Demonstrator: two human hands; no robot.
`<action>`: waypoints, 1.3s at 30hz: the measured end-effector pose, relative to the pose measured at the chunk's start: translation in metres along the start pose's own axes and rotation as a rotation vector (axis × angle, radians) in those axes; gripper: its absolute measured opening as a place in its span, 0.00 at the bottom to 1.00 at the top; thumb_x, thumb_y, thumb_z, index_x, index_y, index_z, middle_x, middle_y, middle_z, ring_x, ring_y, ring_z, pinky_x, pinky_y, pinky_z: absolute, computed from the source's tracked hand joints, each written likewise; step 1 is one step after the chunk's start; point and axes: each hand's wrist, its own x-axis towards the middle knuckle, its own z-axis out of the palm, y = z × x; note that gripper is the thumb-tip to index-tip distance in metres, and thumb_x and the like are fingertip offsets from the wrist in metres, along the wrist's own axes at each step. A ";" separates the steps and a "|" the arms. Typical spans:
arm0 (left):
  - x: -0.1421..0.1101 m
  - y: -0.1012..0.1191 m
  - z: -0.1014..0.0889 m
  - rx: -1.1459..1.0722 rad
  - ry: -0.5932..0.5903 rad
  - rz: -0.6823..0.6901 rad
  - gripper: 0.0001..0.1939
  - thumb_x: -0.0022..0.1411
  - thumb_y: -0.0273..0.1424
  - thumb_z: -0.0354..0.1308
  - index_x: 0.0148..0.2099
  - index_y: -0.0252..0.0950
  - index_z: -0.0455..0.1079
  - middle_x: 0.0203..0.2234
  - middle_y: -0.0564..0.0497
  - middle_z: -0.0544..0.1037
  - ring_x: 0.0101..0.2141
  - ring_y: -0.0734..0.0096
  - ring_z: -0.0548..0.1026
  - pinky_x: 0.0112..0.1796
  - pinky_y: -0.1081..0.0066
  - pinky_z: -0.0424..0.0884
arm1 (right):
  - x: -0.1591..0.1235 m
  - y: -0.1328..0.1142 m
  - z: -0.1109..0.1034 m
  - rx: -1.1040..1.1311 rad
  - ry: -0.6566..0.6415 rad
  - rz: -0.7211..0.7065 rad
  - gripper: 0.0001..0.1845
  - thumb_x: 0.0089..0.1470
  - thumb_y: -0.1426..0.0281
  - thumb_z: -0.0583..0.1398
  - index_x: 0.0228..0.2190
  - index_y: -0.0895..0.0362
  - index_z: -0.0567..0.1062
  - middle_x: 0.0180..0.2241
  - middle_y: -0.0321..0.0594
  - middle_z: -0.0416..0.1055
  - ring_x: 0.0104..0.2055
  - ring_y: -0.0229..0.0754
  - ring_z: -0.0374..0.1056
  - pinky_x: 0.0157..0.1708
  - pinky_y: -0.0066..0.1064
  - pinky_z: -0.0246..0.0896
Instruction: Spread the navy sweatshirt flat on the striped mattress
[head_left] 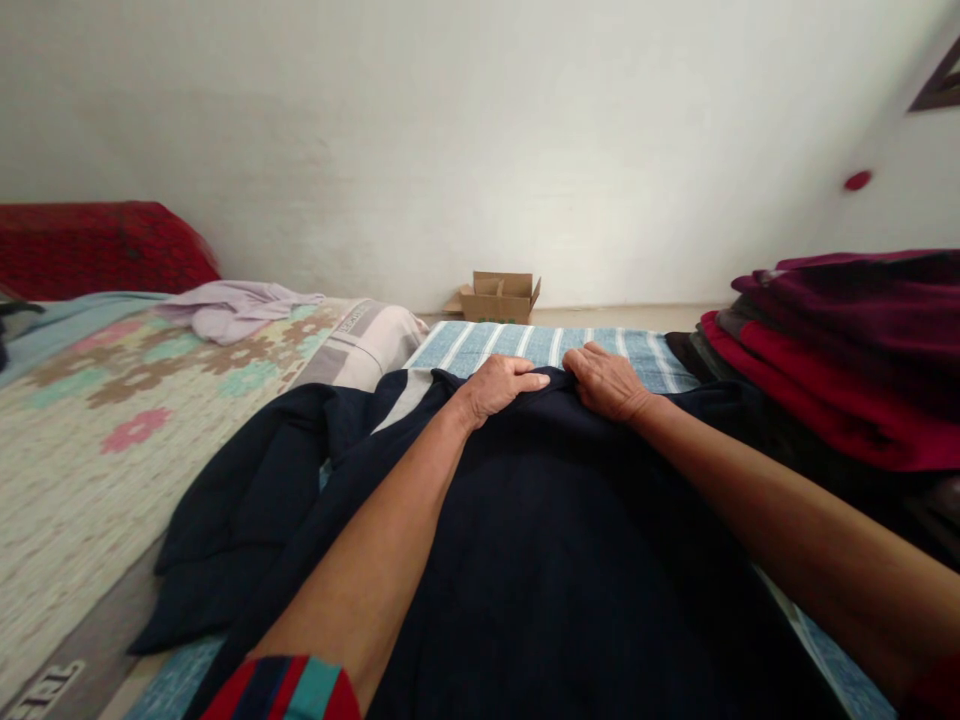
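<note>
Far L, I see a dark-red patterned bolster-like shape [105, 248] by the wall [480, 150], then a crumpled lilac cloth [232, 308] on the floral quilt [67, 480], which gives me the widest room. Its grey border [142, 590] bears big pale letters, bottom L, cut off by the frame edge; smaller ones nr the far end I can't read. Navy long-sleeved top [570, 550] lies centre, spread twd me, one sleeve out L, overlapping the border. My L hand [501, 388] grips its far edge, thumb along the fabric. Beyond: a strip of blue striped sheet [480, 342], then an open cardboard box [496, 300] nr the wall, green print too small to read. R hand [606, 382], just beside L, has fingers curled tight on the same edge. R side's tight: folded clothes pile [862, 400], maroon over red, crowds my R forearm. Red disc [858, 180] on wall above.
</note>
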 end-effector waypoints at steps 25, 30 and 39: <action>-0.002 0.010 -0.005 0.057 -0.124 0.092 0.08 0.48 0.34 0.58 0.26 0.33 0.70 0.18 0.57 0.67 0.23 0.76 0.64 0.25 0.75 0.57 | 0.039 0.020 -0.039 0.442 -0.508 -0.081 0.31 0.33 0.83 0.54 0.41 0.54 0.77 0.35 0.33 0.76 0.32 0.37 0.68 0.29 0.22 0.59; -0.002 0.010 -0.004 0.017 -0.131 0.081 0.08 0.48 0.33 0.58 0.28 0.33 0.71 0.19 0.57 0.68 0.23 0.76 0.65 0.24 0.75 0.57 | 0.041 0.018 -0.044 0.435 -0.765 -0.072 0.32 0.31 0.82 0.54 0.41 0.57 0.77 0.29 0.34 0.76 0.28 0.39 0.69 0.25 0.23 0.59; -0.002 0.010 -0.006 0.020 -0.180 0.038 0.09 0.46 0.33 0.59 0.28 0.33 0.72 0.20 0.56 0.69 0.23 0.75 0.66 0.25 0.75 0.58 | 0.029 0.020 -0.034 0.500 -0.707 -0.072 0.30 0.32 0.83 0.53 0.39 0.55 0.78 0.25 0.34 0.75 0.26 0.38 0.68 0.23 0.23 0.57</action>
